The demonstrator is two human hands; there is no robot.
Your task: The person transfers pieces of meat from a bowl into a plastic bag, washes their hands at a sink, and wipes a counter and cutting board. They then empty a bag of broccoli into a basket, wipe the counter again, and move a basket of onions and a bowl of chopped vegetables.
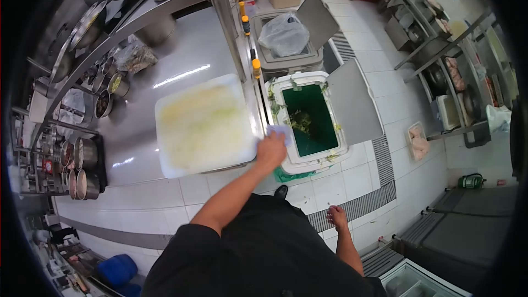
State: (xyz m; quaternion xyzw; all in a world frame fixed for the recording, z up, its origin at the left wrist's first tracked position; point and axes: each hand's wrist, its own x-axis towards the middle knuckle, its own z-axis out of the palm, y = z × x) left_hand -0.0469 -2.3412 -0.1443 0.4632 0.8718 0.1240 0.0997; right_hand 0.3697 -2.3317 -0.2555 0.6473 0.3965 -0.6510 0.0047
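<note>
My left hand (271, 150) is closed on a pale purple cloth (279, 130), at the near left rim of a white waste bin (305, 162). The bin's lid (355, 102) is swung open to the right. Inside hangs a green liner (319, 132) with leafy vegetable scraps (301, 122) in it, and more scraps lie on the rim. Left of that hand, a white cutting board (201, 124) with yellow-green stains lies on the steel counter. My right hand (337, 217) hangs low at my side, its fingers loosely curled and apart, with nothing visible in it.
A second bin (291, 60) beyond has a clear plastic bag (284, 34) on it. Yellow-capped bottles (256, 68) line the counter's edge. Metal pots (86, 154) stand at the left. A tray of raw meat (418, 142) is at the right, near shelving. A drain grate (357, 206) crosses the floor.
</note>
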